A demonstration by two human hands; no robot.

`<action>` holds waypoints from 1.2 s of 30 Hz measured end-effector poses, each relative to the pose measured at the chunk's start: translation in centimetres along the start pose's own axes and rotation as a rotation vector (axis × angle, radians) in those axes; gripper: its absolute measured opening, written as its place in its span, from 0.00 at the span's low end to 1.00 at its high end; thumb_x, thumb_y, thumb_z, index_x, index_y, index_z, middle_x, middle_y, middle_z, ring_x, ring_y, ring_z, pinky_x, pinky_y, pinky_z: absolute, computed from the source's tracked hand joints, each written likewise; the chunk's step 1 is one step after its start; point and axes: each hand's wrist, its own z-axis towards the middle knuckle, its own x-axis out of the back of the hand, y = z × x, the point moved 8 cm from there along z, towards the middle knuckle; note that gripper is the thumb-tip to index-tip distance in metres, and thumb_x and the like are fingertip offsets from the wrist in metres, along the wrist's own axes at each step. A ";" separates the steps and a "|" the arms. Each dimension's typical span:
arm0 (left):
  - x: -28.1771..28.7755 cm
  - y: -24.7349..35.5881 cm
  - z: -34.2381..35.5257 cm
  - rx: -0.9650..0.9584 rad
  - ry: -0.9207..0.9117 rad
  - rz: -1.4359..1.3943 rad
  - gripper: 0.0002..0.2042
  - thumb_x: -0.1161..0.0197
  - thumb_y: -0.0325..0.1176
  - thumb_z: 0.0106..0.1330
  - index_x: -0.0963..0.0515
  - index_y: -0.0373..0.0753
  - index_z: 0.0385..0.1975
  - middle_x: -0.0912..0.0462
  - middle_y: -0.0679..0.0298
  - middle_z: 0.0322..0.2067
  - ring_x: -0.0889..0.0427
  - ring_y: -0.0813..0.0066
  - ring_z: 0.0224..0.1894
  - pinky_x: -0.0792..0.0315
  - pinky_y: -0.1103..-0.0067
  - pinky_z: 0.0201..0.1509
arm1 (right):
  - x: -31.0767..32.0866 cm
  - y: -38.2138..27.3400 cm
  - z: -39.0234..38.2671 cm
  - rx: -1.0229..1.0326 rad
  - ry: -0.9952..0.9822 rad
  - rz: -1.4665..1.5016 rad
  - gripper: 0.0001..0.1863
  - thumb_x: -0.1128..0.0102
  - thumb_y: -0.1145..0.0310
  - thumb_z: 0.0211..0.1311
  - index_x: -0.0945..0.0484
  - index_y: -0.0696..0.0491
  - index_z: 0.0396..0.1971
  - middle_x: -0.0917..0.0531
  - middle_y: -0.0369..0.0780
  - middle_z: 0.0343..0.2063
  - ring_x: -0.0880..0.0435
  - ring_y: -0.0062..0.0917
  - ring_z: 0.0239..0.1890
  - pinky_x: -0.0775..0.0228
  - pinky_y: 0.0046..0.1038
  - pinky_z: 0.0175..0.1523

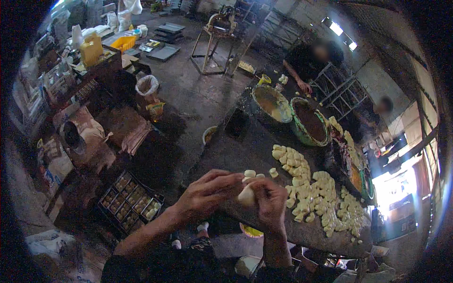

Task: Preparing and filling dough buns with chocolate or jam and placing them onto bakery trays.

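Dim workshop: compartmented crate (130,202) low at left, then the left hand (210,189), fingers bent beside the dough lump (246,197), grip unclear. Over the dark table (222,153) it slants, long axis down-left, pinched by the right hand (271,202), dough pieces (323,198) crowding the right.

Tbl (226,162) = ref. On its R part: spread of dough pcs (302,188). Few loose pcs (250,173) on tbl just beyond hands. L hand (210,189) & R hand (271,200) over tbl's near edge, dough pc (247,195) in R hand. 2 basins (287,113) side by side, tbl's far end; co-worker (312,63) behind that end. L of tbl, low: divided crate (144,183) w/ pcs inside. Farther L: sacks (87,125). Well beyond tbl: machine (222,22) on stand (206,53); flat trays (163,53) to its L.
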 end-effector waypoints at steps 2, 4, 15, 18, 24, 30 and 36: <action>-1.2 -0.3 -0.4 0.122 0.037 -0.060 0.19 0.32 0.27 0.50 0.20 0.40 0.46 0.20 0.58 0.45 0.20 0.62 0.47 0.24 0.73 0.47 | 1.8 -2.5 -0.2 0.263 0.168 0.059 0.09 0.35 0.68 0.58 0.23 0.59 0.30 0.19 0.41 0.33 0.21 0.21 0.35 0.26 0.24 0.40; -3.7 -2.4 -1.0 0.455 -0.052 -0.159 0.16 0.34 0.29 0.57 0.21 0.37 0.46 0.19 0.58 0.43 0.18 0.68 0.43 0.23 0.77 0.46 | 2.6 -2.0 -0.8 0.216 0.208 -0.057 0.08 0.37 0.68 0.59 0.22 0.58 0.30 0.20 0.40 0.34 0.21 0.22 0.35 0.27 0.25 0.40; -19.6 -9.7 -2.3 0.839 -0.267 -0.406 0.18 0.36 0.31 0.62 0.25 0.35 0.52 0.20 0.61 0.37 0.21 0.78 0.33 0.25 0.79 0.36 | 10.7 9.9 -0.6 0.186 0.034 -0.634 0.16 0.38 0.75 0.42 0.20 0.48 0.36 0.21 0.36 0.30 0.23 0.33 0.38 0.34 0.38 0.46; -22.6 -12.4 -3.3 0.860 -0.183 -0.236 0.15 0.35 0.29 0.59 0.22 0.37 0.47 0.19 0.57 0.36 0.18 0.72 0.33 0.23 0.76 0.36 | 13.0 14.8 0.9 -0.066 0.180 -0.345 0.10 0.40 0.72 0.50 0.20 0.54 0.35 0.20 0.39 0.29 0.20 0.31 0.33 0.29 0.31 0.40; -25.2 -16.9 -3.3 0.835 -0.136 -0.154 0.12 0.37 0.21 0.56 0.20 0.37 0.41 0.17 0.56 0.39 0.16 0.68 0.37 0.22 0.76 0.39 | 14.5 23.4 0.8 -0.353 0.089 -0.312 0.09 0.39 0.73 0.57 0.21 0.59 0.37 0.18 0.43 0.38 0.17 0.23 0.33 0.25 0.25 0.38; -25.6 -18.1 -2.4 0.834 -0.017 -0.234 0.17 0.39 0.16 0.53 0.21 0.37 0.44 0.18 0.58 0.42 0.19 0.64 0.47 0.24 0.73 0.49 | 14.8 23.3 2.6 -0.259 0.132 -0.557 0.18 0.43 0.86 0.46 0.23 0.57 0.41 0.20 0.43 0.43 0.20 0.34 0.46 0.26 0.29 0.46; -22.8 -18.6 -1.1 0.728 -0.456 0.354 0.21 0.39 0.21 0.54 0.27 0.38 0.51 0.28 0.58 0.51 0.33 0.56 0.55 0.29 0.66 0.55 | 13.1 20.6 4.6 -0.193 -0.032 -0.721 0.24 0.43 0.86 0.44 0.27 0.54 0.46 0.28 0.42 0.51 0.28 0.39 0.54 0.34 0.37 0.58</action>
